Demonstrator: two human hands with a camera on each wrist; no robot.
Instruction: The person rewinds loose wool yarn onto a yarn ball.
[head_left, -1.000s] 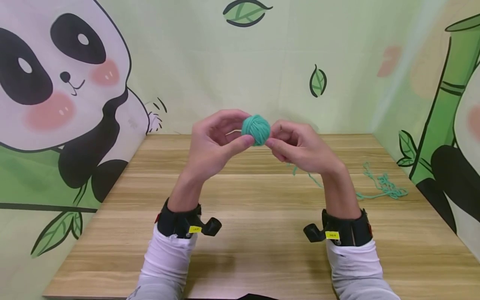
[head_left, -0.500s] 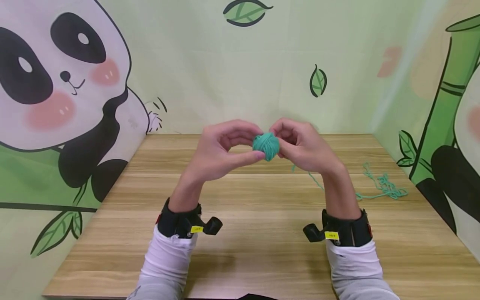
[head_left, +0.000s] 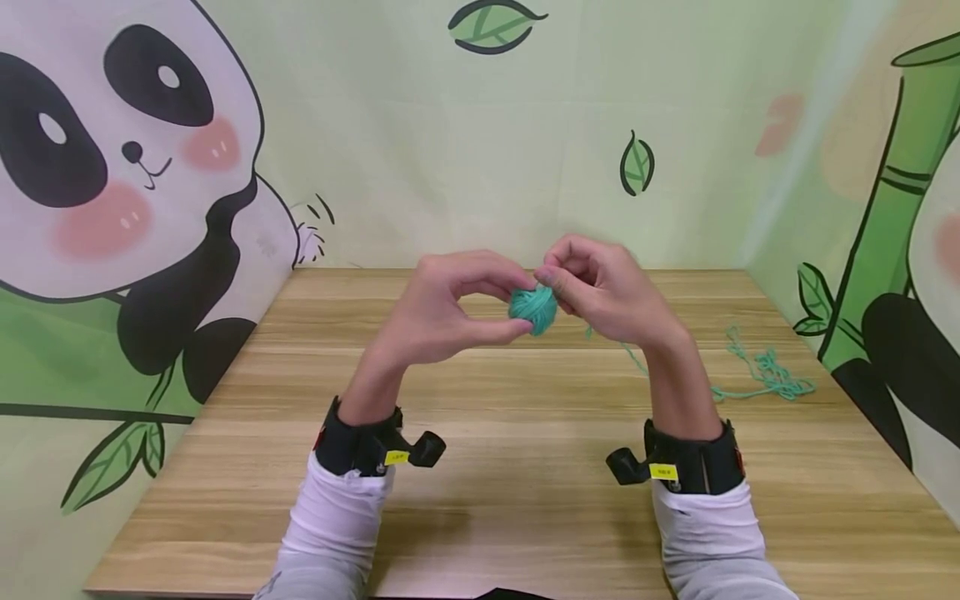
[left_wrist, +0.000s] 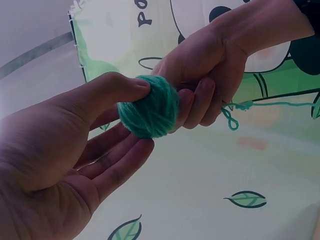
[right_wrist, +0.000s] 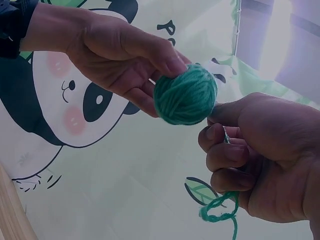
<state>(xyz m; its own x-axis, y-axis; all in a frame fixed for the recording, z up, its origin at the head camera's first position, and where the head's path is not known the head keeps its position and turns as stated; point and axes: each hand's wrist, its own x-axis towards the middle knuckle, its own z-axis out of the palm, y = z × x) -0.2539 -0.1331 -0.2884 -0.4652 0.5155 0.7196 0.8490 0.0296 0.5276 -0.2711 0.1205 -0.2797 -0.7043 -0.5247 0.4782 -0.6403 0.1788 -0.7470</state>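
Observation:
A small teal ball of yarn (head_left: 533, 311) is held up above the table between the thumb and fingers of my left hand (head_left: 457, 308). Close against its right side, my right hand (head_left: 607, 292) pinches the yarn strand, its other fingers curled. In the right wrist view the wound ball (right_wrist: 185, 95) shows its wraps, and a looped strand (right_wrist: 220, 207) hangs out below the right hand's fingers. The left wrist view shows the left thumb on top of the ball (left_wrist: 150, 107) and fingers beneath it.
A loose tangle of teal yarn (head_left: 780, 379) lies on the right of the wooden table (head_left: 525, 500), its strand running toward the right hand. A printed panda backdrop (head_left: 450, 150) stands behind the table.
The ball and my left hand have moved down and slightly right, and the ball has turned. My right hand's fingertips have shifted from the ball's right side to its upper right.

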